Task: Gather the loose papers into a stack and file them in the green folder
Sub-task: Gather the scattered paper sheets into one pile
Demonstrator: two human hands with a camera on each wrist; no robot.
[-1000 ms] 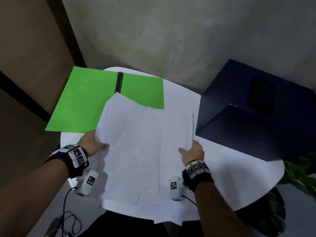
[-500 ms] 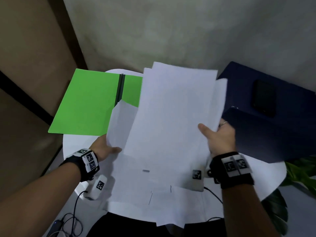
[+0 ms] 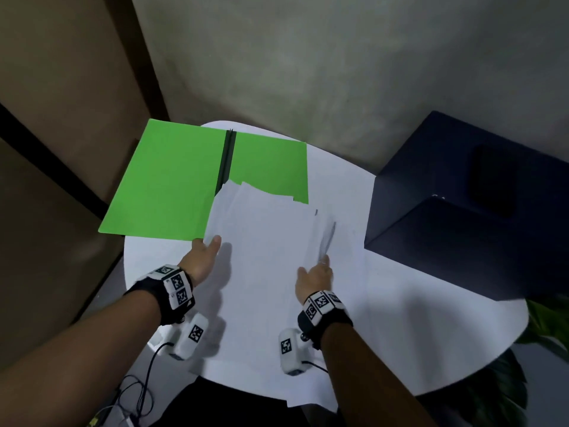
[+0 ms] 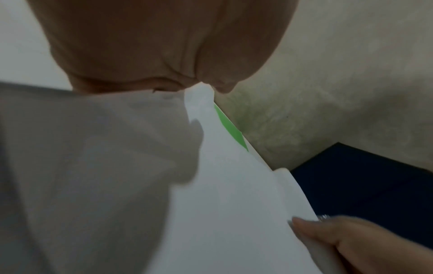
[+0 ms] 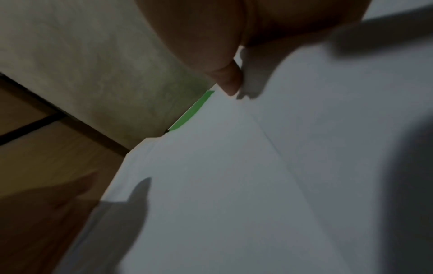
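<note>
The open green folder (image 3: 172,186) lies at the table's far left. A loose pile of white papers (image 3: 271,241) lies in the middle, its far edge overlapping the folder's right flap. My left hand (image 3: 211,245) grips the pile's left edge, thumb on top. My right hand (image 3: 318,266) holds the right side, where the sheets' edge curls up a little. In the left wrist view the papers (image 4: 234,204) run into my left hand (image 4: 201,87). In the right wrist view my thumb (image 5: 228,81) presses on the papers (image 5: 234,185). The fingers under the sheets are hidden.
A large navy box (image 3: 462,226) stands at the right of the round white table (image 3: 400,318), with a dark phone (image 3: 495,180) on top. Plant leaves (image 3: 548,328) show past the table's right edge. Cables (image 3: 135,396) hang at the lower left.
Half a second ago my right hand held the sheets raised upright. Now the papers are back down flat on the table and both hands are lower, at their sides.
</note>
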